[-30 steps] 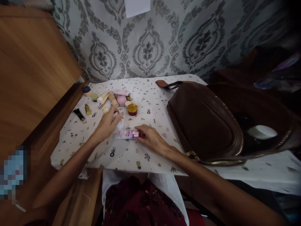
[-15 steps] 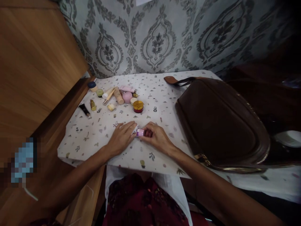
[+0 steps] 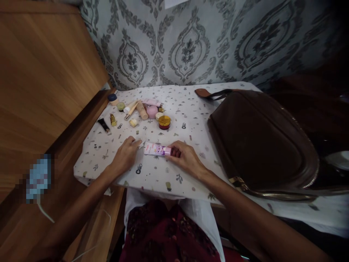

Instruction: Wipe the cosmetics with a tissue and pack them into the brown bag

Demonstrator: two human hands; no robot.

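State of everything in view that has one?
pink tube: held at one end
red jar: lid on
blue-lidded jar: lid on
black tube: lying flat
bag: unzipped, open
right hand: closed on pink tube
left hand: grip unclear

Squeeze tube (image 3: 156, 149): R hand (image 3: 188, 160) covers part of cap end; small print illegible. L hand (image 3: 125, 155): white matl. at fingertips, ID n/a; contact w/ tabletop unclear. Handbag (image 3: 259, 142): runs past R edge; interior too dark to inspect. White obj. (image 3: 339, 159) in bag: cut off by R edge, type unclear. Paper sheet (image 3: 176, 3): cut off by top edge. Blue obj. (image 3: 39, 178), lower L: pixelated, ID n/a. Pink tube (image 3: 151, 102), rear: partly hidden behind pink jar (image 3: 152, 112). Black tube (image 3: 104, 125): markings too small to read. Shirt (image 3: 163, 236): cut off by bottom edge.
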